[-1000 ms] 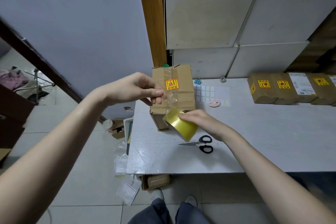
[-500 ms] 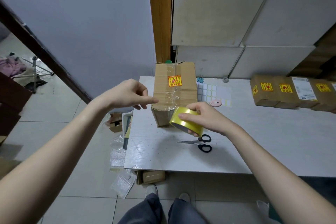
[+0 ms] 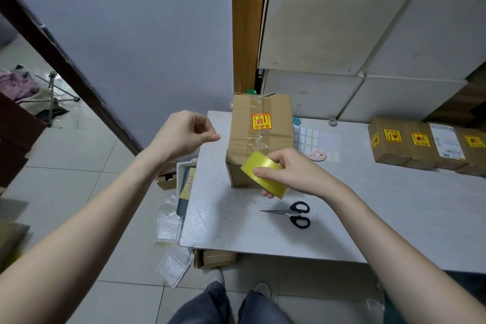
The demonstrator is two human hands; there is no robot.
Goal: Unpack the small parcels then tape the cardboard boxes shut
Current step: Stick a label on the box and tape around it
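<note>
A brown cardboard box [image 3: 259, 151] with a red and yellow sticker stands at the back left corner of the white table [image 3: 381, 223]. Clear tape runs wrinkled along its top seam. My right hand [image 3: 294, 175] grips a roll of yellowish tape [image 3: 264, 173] against the box's near top edge. My left hand [image 3: 184, 134] hangs in the air to the left of the box, apart from it. Its fingers are curled with the thumb against the forefinger, and I see nothing between them.
Black-handled scissors [image 3: 292, 214] lie on the table just in front of my right hand. A row of small stickered boxes [image 3: 420, 144] sits at the far right. A sheet of labels [image 3: 315, 139] lies behind the box. Plastic bags [image 3: 171, 221] and a carton [image 3: 214, 258] litter the floor.
My left hand has let go of the box's top and drawn back to the left. My right hand has turned the tape roll and kept it at the box's near edge.
</note>
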